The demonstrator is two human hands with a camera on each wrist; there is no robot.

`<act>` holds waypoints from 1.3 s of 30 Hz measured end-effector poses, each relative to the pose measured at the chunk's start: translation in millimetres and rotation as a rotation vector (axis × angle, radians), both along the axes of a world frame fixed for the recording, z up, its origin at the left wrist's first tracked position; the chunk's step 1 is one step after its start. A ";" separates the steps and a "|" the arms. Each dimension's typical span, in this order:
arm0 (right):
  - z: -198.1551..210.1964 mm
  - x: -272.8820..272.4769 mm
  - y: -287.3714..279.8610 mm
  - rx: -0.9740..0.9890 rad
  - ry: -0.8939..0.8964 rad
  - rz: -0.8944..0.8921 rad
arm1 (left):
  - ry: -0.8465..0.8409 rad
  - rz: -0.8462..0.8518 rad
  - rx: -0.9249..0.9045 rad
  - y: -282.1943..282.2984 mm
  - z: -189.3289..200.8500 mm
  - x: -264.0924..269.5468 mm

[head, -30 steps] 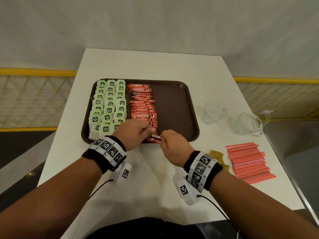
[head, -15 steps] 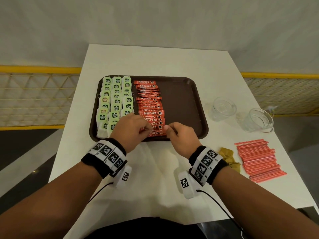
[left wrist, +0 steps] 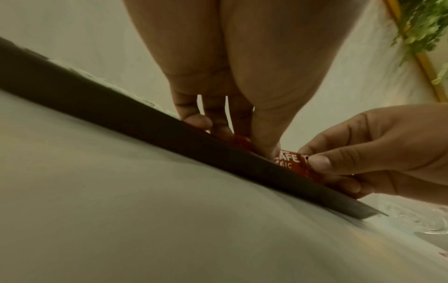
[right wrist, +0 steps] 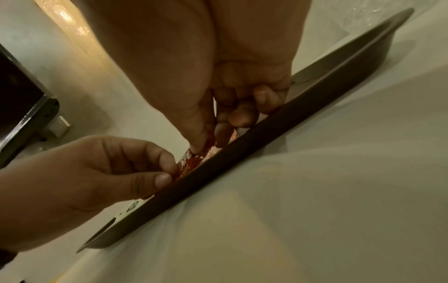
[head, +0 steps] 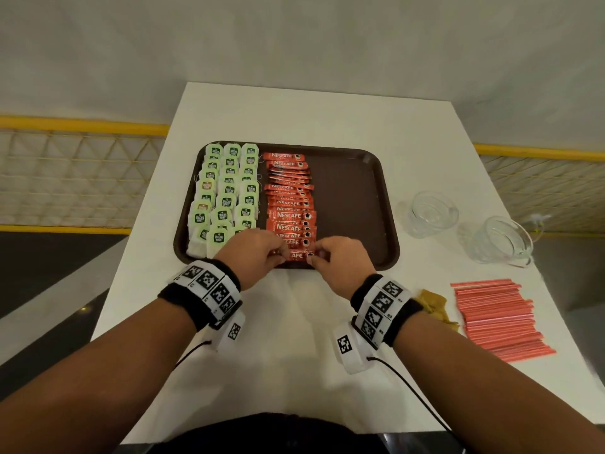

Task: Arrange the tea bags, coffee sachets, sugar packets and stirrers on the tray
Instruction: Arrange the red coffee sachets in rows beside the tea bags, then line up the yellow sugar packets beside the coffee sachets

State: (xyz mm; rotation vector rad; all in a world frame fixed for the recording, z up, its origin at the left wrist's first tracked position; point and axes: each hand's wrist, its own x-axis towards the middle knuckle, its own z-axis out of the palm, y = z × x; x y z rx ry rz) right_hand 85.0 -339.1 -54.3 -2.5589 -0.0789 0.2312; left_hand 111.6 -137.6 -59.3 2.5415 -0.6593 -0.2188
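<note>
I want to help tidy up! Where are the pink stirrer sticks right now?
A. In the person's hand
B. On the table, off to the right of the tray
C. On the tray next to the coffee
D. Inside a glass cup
B: the stirrers lie in a pile on the white table, right of the brown tray and nearer than the glass cups.
</note>
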 end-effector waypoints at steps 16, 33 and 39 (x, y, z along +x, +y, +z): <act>5.6 10.2 -7.0 -0.110 0.005 0.096 | -0.142 0.113 0.206 -24.9 3.6 7.2; 26.4 -55.3 -206.8 -0.309 0.108 0.189 | 0.157 -0.201 0.224 -212.0 16.6 -59.3; 14.3 -56.4 -216.6 -0.315 0.129 0.223 | 0.142 -0.134 0.288 -227.8 14.3 -70.2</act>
